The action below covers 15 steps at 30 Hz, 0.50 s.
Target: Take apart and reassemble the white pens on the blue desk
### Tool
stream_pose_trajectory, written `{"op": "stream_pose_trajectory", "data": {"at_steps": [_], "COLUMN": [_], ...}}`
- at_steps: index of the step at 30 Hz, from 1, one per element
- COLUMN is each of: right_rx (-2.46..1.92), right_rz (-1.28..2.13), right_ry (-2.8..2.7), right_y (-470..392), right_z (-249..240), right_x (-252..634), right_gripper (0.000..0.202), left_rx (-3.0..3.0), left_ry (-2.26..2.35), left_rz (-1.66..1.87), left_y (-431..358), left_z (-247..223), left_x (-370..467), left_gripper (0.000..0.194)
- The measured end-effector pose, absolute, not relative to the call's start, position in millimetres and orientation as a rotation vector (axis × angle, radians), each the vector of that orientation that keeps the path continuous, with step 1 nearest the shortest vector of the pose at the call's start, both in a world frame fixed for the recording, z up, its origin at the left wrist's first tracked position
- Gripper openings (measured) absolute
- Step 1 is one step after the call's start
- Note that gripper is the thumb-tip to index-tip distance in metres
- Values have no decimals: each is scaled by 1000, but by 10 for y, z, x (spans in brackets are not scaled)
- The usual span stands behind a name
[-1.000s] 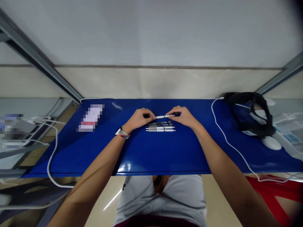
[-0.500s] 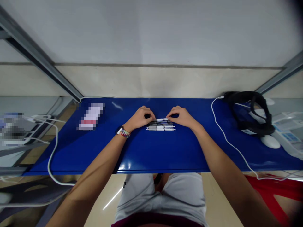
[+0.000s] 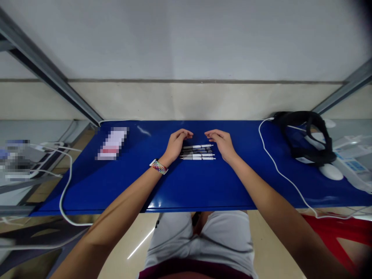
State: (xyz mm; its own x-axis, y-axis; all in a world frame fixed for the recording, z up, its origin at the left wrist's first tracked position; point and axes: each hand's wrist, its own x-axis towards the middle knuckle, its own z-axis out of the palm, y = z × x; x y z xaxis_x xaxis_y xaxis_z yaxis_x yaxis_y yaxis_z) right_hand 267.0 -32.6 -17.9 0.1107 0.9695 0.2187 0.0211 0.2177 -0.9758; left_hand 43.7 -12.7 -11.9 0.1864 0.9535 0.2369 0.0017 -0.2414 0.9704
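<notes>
Pale wall, grey above and cream below, rises behind a glossy blue tabletop, with grey metal posts slanting at either side. Near the middle of the tabletop lies a close row of slim click pens, some white and grey, others dark, all roughly crosswise, the farthest one slightly tilted against the nearest. The left hand, its wrist wrapped in a multicoloured woven band, is at the left ends of the pens; whether it touches them cannot be told. Its fingers curl inward, close together, and whether they meet the thumb is unclear. The right hand is just beyond the right ends, empty, fingers bent with a narrow gap to the thumb. Both hands point toward each other, well apart at the tips. Toward the left side lies a blurred pale rectangular item with a red stripe. On the right sits a black strapped headset beside a white rounded controller, and a thin white cable curves down the tabletop to its near edge
</notes>
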Motion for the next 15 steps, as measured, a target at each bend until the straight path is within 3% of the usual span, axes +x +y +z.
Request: {"op": "stream_pose_trajectory", "data": {"at_steps": [15], "right_rx": [-1188], "right_rz": [907], "right_ry": [-1210], "right_y": [-455], "right_z": [-208], "right_x": [2440], "right_gripper": [19], "left_rx": [1249], "left_ry": [910], "left_rz": [1404], "left_y": [-45], "left_z": [-307], "left_x": [511], "left_gripper": [26]}}
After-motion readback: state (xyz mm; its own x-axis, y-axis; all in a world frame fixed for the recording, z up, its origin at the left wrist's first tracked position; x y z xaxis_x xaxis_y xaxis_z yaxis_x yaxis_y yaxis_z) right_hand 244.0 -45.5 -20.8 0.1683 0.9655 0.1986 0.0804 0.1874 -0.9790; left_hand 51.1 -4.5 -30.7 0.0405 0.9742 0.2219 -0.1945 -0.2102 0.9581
